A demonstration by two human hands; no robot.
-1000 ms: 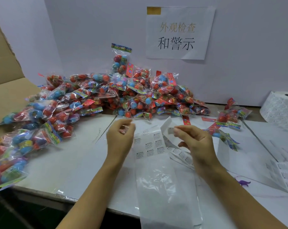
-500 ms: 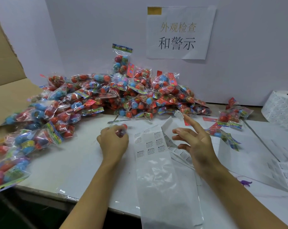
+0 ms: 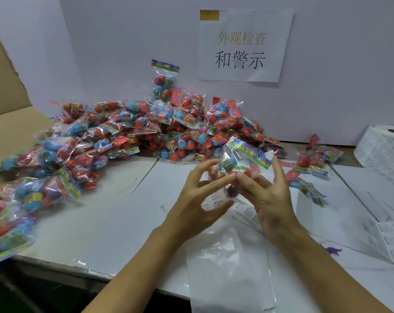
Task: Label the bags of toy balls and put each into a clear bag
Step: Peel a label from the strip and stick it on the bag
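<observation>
A bag of toy balls [image 3: 234,163] is held up off the desk [image 3: 114,213] between both hands, its striped header card [image 3: 250,152] tilted up and away from the fingers; the left hand [image 3: 198,199] has its grip closed lightly on the bag's near left side, fingers curled round it with the tips at the balls; the right hand [image 3: 270,199] has its grip pinched on the bag's lower right part, thumb and forefinger meeting at the film, the other fingers spread upward; the frame is blurred here, so the exact contact points cannot be told. Directly beneath the hands lies a strip of warning labels [image 3: 245,211], and nearer the person than the grip a flat clear bag [image 3: 230,267] rests on the desk. Beyond the hands and off to their left spreads the pile of ball bags [image 3: 146,132]; to the far right stands a label roll [image 3: 383,145]; on the wall behind hangs a paper sign [image 3: 243,45].
</observation>
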